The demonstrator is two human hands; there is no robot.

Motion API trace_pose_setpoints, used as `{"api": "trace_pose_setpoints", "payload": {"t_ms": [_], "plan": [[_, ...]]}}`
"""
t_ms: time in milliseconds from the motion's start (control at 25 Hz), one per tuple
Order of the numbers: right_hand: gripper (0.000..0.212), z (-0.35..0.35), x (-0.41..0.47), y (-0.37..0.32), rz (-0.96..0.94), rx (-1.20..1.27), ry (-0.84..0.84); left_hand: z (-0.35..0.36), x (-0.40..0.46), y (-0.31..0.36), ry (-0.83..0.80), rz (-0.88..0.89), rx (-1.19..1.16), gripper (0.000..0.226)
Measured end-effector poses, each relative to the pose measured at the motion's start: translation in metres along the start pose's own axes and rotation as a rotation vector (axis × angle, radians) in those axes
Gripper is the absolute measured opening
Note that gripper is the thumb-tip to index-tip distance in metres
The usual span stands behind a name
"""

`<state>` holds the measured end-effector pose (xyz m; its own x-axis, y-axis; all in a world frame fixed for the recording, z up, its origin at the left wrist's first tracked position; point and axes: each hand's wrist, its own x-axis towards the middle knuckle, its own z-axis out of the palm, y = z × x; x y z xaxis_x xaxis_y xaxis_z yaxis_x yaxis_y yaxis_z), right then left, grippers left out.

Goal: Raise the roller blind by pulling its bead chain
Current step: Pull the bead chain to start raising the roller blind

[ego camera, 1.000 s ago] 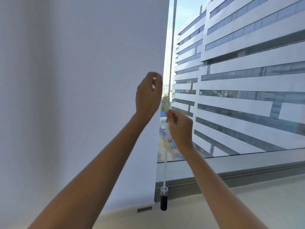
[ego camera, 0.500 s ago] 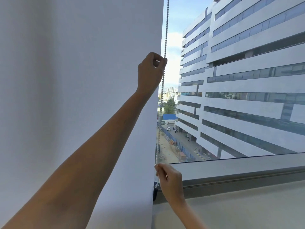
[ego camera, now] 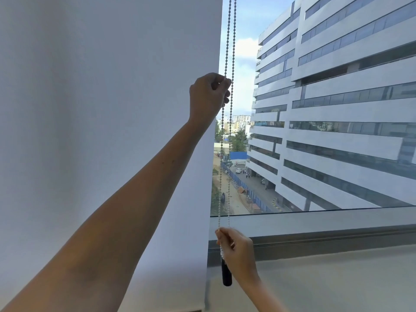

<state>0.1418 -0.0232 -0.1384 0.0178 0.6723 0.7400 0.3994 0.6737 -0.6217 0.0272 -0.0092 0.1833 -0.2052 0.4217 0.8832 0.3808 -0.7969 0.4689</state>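
nearest to the camera, low and right of centre, the right hand [ego camera: 238, 251] is being held closed around the lower part of the bead chain [ego camera: 225, 154], its fingers [ego camera: 226, 238] being curled together and clamped on both strands just above the black weight [ego camera: 226, 275], which is being left hanging beside the wrist in front of the window sill [ego camera: 337, 230]. the left forearm is being stretched up from the near left corner, and the left hand [ego camera: 208, 96] is being held high, well above the right one, with its fingers [ego camera: 225, 85] being pinched shut on the left strand of the chain while the right strand is being left running just past the fingertips. the two strands are being kept taut and almost vertical between the hands and are being carried on upward out of the top of the view. just behind the hands, the white roller blind [ego camera: 101, 109] is being shown covering the whole left part of the window, with its right edge lying just left of the chain and its bottom edge reaching below the sill at the near bottom. farther off, through the uncovered glass on the right, a large white building [ego camera: 337, 97] with bands of windows is being seen, with a street [ego camera: 245, 188] far below and sky above.
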Motion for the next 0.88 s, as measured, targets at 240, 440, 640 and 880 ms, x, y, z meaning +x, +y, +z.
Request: {"api": "trace_pose_setpoints", "payload": {"t_ms": [240, 440, 640, 880], "plan": [[0.024, -0.032, 0.082, -0.057, -0.190, -0.073, 0.181, -0.001, 0.001, 0.000, 0.013, 0.003, -0.009, 0.017], [0.038, -0.052, 0.221, -0.148, 0.041, 0.365, -0.051, -0.006, 0.001, -0.002, 0.013, -0.009, 0.012, 0.017], [0.027, -0.051, 0.277, -0.191, 0.111, 0.565, -0.163, -0.016, 0.001, -0.003, 0.007, -0.007, 0.012, 0.021], [0.021, -0.046, 0.278, -0.208, 0.037, 0.435, -0.117, -0.028, 0.004, -0.004, 0.008, -0.019, 0.019, 0.026]]}}
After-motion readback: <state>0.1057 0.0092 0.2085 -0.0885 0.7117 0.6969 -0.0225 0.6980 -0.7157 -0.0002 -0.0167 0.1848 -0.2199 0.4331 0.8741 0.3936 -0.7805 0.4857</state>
